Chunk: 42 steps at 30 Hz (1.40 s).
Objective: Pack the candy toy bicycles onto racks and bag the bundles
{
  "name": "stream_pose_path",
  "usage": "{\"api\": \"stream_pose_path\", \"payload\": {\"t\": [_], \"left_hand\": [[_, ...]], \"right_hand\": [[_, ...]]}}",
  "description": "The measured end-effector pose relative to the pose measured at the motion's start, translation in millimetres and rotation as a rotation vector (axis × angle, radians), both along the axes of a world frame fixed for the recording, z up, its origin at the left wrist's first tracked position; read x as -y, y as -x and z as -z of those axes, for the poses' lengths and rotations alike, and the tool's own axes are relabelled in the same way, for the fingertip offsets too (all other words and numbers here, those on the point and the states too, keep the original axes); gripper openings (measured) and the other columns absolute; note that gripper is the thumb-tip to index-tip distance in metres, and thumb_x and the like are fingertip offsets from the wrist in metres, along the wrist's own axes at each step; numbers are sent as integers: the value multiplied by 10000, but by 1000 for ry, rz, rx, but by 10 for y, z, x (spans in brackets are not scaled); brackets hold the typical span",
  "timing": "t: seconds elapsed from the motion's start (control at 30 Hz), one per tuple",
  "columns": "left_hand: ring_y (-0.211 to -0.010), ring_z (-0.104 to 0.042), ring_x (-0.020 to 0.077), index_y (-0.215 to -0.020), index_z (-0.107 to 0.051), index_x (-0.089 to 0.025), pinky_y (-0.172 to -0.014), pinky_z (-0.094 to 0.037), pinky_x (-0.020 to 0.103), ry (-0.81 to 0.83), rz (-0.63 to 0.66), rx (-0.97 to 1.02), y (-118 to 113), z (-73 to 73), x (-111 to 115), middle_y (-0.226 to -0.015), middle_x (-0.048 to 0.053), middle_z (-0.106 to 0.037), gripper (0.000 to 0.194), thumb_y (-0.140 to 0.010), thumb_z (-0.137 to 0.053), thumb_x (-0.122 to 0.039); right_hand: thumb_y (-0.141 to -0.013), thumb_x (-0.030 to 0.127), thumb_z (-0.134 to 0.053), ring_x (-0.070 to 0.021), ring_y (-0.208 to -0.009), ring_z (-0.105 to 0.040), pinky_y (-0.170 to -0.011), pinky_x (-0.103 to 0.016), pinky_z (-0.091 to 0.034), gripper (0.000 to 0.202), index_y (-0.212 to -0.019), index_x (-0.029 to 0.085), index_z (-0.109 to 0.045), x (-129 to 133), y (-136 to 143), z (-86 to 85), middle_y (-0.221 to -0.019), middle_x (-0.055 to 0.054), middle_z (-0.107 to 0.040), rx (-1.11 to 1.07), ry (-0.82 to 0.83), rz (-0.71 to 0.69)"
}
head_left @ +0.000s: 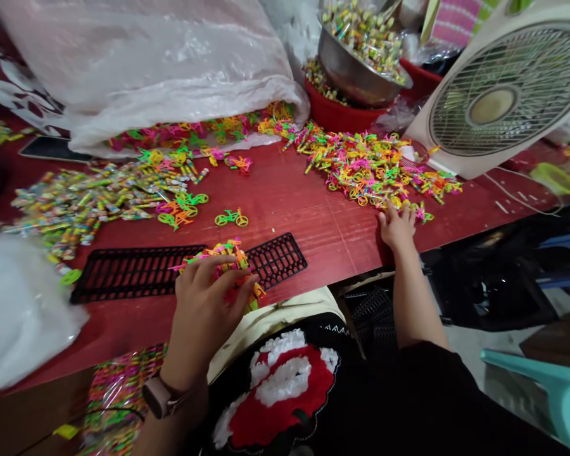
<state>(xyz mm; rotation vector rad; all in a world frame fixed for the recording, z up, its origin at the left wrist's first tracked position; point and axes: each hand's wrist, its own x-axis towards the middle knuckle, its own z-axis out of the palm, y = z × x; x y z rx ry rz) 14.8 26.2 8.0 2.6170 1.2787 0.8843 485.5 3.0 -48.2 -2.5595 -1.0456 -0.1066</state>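
My left hand (208, 297) curls over a bunch of small colourful plastic toy bicycles (235, 249) above the black slotted plastic rack (137, 269). Part of the bunch is hidden behind my fingers. To the right of that hand, the rack's other end (278, 258) shows. My right hand (398, 229) reaches to the near edge of a big heap of toy bicycles (361, 166), fingers apart and touching the edge pieces. A single green toy bicycle (231, 218) lies behind the rack, near a small cluster of others (183, 209).
A pile of printed, wrapped tubes (90, 199) lies at the left. Behind, a large plastic bag (171, 69) spills more bicycles. A steel bowl (356, 69) of small pieces sits in a red basin (332, 114). A fan (503, 101) stands right, a phone (54, 149) far left.
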Motion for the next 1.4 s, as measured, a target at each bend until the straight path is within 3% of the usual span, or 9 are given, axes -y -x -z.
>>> {"api": "stream_pose_path", "payload": {"t": [0.23,0.4,0.47,0.6,0.77,0.93,1.03,1.2,1.4], "left_hand": [[-1201,-570,396,-1121,-676,-191,-1076,-438,630,-7,-76,-122,-139,-68,121,-1268,152,-641,410,-915,-703,-545],[-1211,-558,400,-1202,-628,-179,-1076,-449,624,35,-133,-174,-224,-59,145,-1307,175,-606,374,-919,-667,-421],[-1215,-555,399,-1260,-600,-175,-1073,-458,620,65,-113,-167,-201,-65,141,-1318,176,-598,411,-918,-660,-396],[-1273,-543,377,-1396,-519,-187,-1112,-459,596,136,-17,-114,-102,-118,158,-1363,170,-576,522,-937,-667,-386],[-1306,-566,312,-1383,-546,-226,-1131,-486,527,201,39,57,31,-228,160,-1387,137,-567,458,-973,-674,-384],[-1273,-597,272,-1210,-633,-222,-1154,-473,493,114,-145,212,115,-251,97,-1291,95,-626,260,-989,-659,-356],[-1429,-502,305,-1334,-568,-212,-1224,-407,524,130,-93,138,79,-200,64,-1420,137,-572,390,-1001,-634,-404],[-1605,-180,474,-1597,-309,-206,-1260,-137,730,132,-88,-148,-46,-99,42,-1683,226,-328,928,-893,-680,-684],[-1591,-243,459,-1624,-258,-167,-1272,-106,707,133,-91,-222,-48,-57,29,-1678,232,-349,932,-889,-672,-565]], "right_hand": [[-1050,570,-410,-392,-1606,-176,-1243,-699,-225,577,-1461,189,-547,221,575,329,-1675,-221,-333,52,-138,-324],[-1072,488,-397,-317,-1517,-412,-1273,-634,-254,394,-1158,189,-638,317,1022,266,-1456,-207,-586,-67,-330,-502],[-1029,516,-498,-326,-1449,-485,-1241,-609,-323,371,-1131,184,-628,360,1107,221,-1388,-215,-621,-49,-413,-473],[-862,668,-687,-350,-1062,-656,-992,-554,-514,518,-988,167,-649,470,1106,140,-1045,-199,-711,-63,-376,-184],[-821,656,-703,-252,-708,-659,-750,-413,-544,480,-791,177,-704,536,912,50,-762,-116,-725,-342,-205,-172],[-816,552,-766,-226,-676,-696,-658,-387,-594,401,-947,186,-670,442,1059,-21,-807,-80,-735,-561,-606,-95],[-840,477,-787,-216,-747,-729,-706,-393,-638,341,-1004,219,-637,358,1524,-57,-948,-78,-741,-770,-751,-363],[-971,351,-676,-237,-1071,-738,-987,-423,-607,184,-1110,236,-711,65,2405,-21,-1119,-84,-765,-842,-482,-881],[-912,70,-578,-253,-1136,-711,-1052,-414,-549,284,-1107,190,-745,-389,2783,176,-1158,-117,-765,-673,-353,-1004]]}}
